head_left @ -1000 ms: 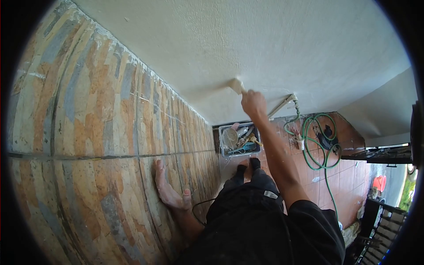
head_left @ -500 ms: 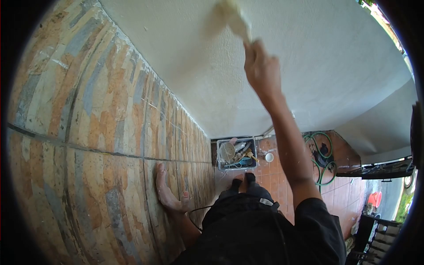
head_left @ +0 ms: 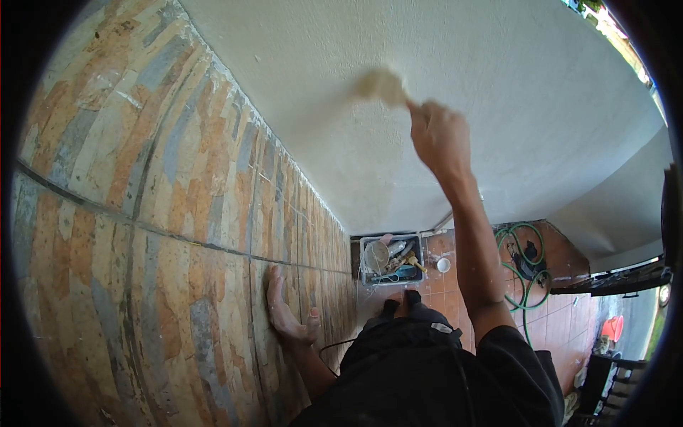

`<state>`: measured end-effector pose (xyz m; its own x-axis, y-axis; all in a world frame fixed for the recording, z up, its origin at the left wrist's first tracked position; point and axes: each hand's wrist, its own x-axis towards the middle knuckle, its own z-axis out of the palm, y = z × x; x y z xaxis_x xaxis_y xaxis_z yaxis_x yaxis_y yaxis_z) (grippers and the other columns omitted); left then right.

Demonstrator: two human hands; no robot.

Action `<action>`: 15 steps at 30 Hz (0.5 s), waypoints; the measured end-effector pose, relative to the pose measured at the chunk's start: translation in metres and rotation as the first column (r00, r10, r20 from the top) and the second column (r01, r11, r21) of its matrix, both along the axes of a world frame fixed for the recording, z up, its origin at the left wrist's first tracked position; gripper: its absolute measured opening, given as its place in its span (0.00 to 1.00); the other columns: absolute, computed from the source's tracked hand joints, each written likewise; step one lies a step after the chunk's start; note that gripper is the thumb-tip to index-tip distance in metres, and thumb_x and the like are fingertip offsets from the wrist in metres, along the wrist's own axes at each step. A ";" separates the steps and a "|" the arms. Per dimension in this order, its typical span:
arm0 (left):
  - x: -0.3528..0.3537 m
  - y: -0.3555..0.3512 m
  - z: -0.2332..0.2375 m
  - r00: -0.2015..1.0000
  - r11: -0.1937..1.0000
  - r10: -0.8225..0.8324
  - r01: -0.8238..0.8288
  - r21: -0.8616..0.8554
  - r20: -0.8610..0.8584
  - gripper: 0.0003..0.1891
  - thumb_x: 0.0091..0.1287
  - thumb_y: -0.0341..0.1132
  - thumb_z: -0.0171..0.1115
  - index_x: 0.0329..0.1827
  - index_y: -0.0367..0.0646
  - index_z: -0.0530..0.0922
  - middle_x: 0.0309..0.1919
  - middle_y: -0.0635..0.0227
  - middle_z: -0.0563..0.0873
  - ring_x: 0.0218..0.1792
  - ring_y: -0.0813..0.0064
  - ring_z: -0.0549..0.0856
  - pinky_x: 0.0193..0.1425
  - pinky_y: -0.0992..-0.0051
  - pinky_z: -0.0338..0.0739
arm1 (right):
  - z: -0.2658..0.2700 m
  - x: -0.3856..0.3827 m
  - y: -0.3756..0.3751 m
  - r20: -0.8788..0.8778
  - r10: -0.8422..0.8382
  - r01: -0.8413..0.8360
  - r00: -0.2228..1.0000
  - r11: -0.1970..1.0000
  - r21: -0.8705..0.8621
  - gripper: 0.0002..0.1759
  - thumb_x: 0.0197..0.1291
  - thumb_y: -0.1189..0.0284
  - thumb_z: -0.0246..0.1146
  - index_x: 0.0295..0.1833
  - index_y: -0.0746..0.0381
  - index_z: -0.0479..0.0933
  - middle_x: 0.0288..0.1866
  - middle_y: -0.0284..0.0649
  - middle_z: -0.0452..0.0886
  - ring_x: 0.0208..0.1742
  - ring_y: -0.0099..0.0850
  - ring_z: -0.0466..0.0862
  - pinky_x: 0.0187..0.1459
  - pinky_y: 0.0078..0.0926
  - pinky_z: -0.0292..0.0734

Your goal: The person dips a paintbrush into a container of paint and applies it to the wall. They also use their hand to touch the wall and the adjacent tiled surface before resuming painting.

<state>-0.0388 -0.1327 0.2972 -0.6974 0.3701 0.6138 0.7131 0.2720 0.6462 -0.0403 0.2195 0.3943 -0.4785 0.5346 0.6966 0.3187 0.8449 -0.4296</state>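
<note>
My right hand [head_left: 441,139] is closed round the handle of a wide brush [head_left: 384,87], raised in front of the pale wall [head_left: 320,156]. The brush head is blurred and lies at the wall's surface, with a shadow to its left. My left hand [head_left: 288,317] rests on the stone-patterned tiled wall [head_left: 185,285] at the left, its thumb apart from the fingers and nothing in it. A rough whitish line runs along the corner where the two walls meet.
Below stands a grey crate [head_left: 391,281] of tools beside a white cup [head_left: 443,265] on the reddish tiled floor [head_left: 445,302]. A green hose [head_left: 526,306] lies coiled at the right. Farther right are a red bucket [head_left: 612,327] and a dark metal gate [head_left: 612,288].
My right hand and the brush have moved down and slightly to the right. The view has shifted a little, while my left hand stays against the tiled wall.
</note>
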 end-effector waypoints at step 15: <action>-0.001 -0.002 -0.006 1.000 1.000 -0.016 0.016 0.000 -0.014 0.41 0.61 0.57 0.55 0.63 0.27 0.61 0.61 0.41 0.69 0.64 0.46 0.68 0.67 0.55 0.62 | -0.133 -0.046 -0.057 0.066 0.061 -0.033 0.996 0.929 -0.368 0.14 0.65 0.64 0.55 0.31 0.63 0.69 0.17 0.52 0.75 0.20 0.55 0.76 0.21 0.49 0.70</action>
